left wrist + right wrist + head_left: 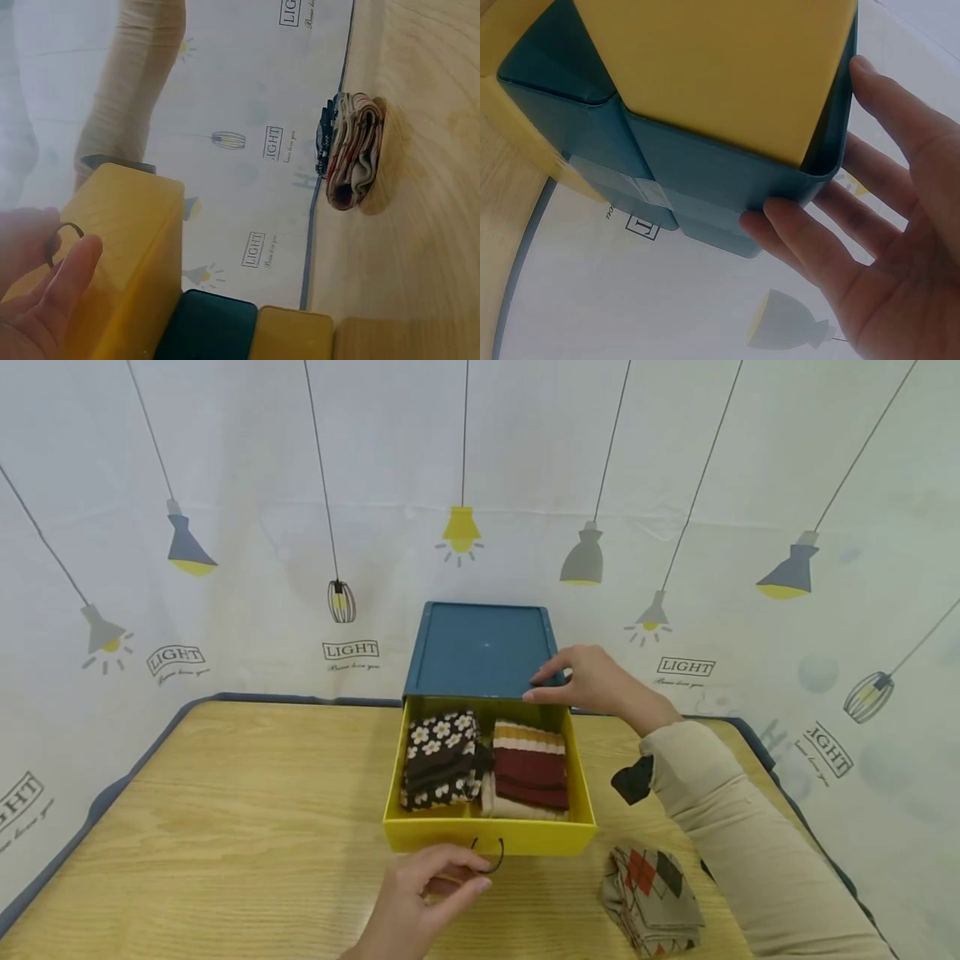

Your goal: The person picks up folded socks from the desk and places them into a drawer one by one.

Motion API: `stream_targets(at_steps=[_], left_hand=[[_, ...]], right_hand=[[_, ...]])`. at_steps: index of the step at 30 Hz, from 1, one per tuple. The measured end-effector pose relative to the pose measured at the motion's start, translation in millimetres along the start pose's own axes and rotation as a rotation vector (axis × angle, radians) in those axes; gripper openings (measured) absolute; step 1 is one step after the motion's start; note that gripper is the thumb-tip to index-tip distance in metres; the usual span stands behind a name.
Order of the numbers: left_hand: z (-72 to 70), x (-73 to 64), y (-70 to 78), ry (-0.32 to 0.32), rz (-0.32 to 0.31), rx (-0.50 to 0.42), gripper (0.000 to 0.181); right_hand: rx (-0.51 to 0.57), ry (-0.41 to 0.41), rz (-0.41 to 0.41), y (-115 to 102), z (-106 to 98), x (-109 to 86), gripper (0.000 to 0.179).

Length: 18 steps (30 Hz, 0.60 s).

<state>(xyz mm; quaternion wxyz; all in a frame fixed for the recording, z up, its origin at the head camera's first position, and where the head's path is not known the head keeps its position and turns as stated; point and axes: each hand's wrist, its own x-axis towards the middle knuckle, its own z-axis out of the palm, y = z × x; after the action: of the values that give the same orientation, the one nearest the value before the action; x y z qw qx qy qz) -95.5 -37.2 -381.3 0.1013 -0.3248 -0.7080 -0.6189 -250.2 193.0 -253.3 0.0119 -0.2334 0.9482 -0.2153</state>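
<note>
In the head view, a yellow drawer [487, 837] is pulled out of a blue box [483, 652]. Inside it lie folded dark socks with white flowers [441, 760] on the left and folded maroon socks with orange and cream bands [531, 768] on the right. My left hand [427, 893] pinches the black loop handle [71, 226] on the drawer's front between thumb and fingers. At the box's front right corner, my right hand [592, 685] grips the casing. The right wrist view shows its thumb and fingers on different sides of the teal casing [705, 161].
Folded argyle socks [652, 897] lie on the wooden table [262, 802], right of the drawer. Clear tape [649, 189] spans two teal casings. Behind the box hangs a white backdrop [405, 460] printed with lamps. A dark piece [633, 781] shows below the right cuff.
</note>
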Motion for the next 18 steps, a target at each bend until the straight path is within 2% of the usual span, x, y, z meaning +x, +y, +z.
stream_targets(at_steps=[7, 12, 14, 18], left_hand=[[8.7, -2.3, -10.5, 0.097, 0.081, 0.033, 0.012], [8.6, 0.4, -15.8, 0.123, 0.158, 0.046, 0.013], [7.5, 3.3, -15.9, 0.128, 0.16, 0.058, 0.012], [5.1, 12.8, -13.9, 0.117, 0.082, 0.075, 0.006]], right_hand=[[0.002, 0.004, -0.003, 1.0, 0.3, 0.3, 0.035], [0.004, 0.001, -0.009, 0.3, 1.1, 0.4, 0.035], [-0.001, 0.002, -0.015, -0.2, 1.1, 0.1, 0.035], [-0.009, 0.009, -0.023, -0.6, 1.1, -0.4, 0.034]])
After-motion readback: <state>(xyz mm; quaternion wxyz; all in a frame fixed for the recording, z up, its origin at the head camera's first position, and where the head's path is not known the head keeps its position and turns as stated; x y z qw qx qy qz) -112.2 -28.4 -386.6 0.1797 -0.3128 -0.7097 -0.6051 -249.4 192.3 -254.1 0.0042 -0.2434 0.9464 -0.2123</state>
